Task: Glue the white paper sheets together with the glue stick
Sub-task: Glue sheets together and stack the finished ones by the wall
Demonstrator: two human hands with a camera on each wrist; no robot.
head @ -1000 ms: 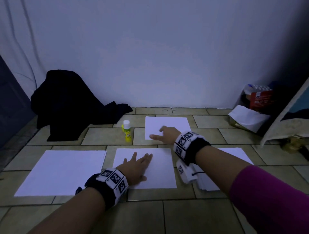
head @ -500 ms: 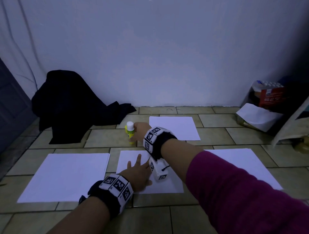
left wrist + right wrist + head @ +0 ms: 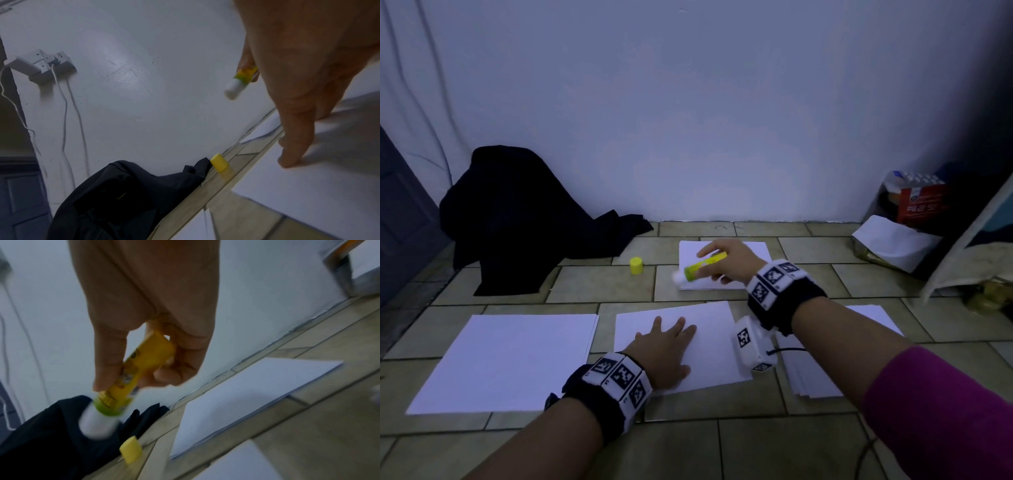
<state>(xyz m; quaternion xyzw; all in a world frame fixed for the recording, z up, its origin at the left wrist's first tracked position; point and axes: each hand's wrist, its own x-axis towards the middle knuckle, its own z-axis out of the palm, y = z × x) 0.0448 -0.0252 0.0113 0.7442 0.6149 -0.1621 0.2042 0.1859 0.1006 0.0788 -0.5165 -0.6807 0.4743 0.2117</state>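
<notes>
- Tiled floor (image 3: pixel 599 286) meets a pale wall (image 3: pixel 688 120); dark cloth (image 3: pixel 524 219) at left.
- Glue stick (image 3: pixel 700 265), yellow body with a white tip, sits at frame centre, pinched by the right hand (image 3: pixel 729 262).
- Yellow cap (image 3: pixel 636 265) stands on the tiles left of it.
- Left hand (image 3: pixel 666 349), fingers spread, presses the centre sheet (image 3: pixel 709 329).

1. Head view: high, facing forward and down over the tiled floor (image 3: pixel 756 445) toward the wall.
2. Left wrist view: low, close along the fingers, facing the wall.
3. Right wrist view: close, likewise.
4. All share the yellow cap (image 3: pixel 636 265) (image 3: pixel 219 164) (image 3: pixel 131 449).
</notes>
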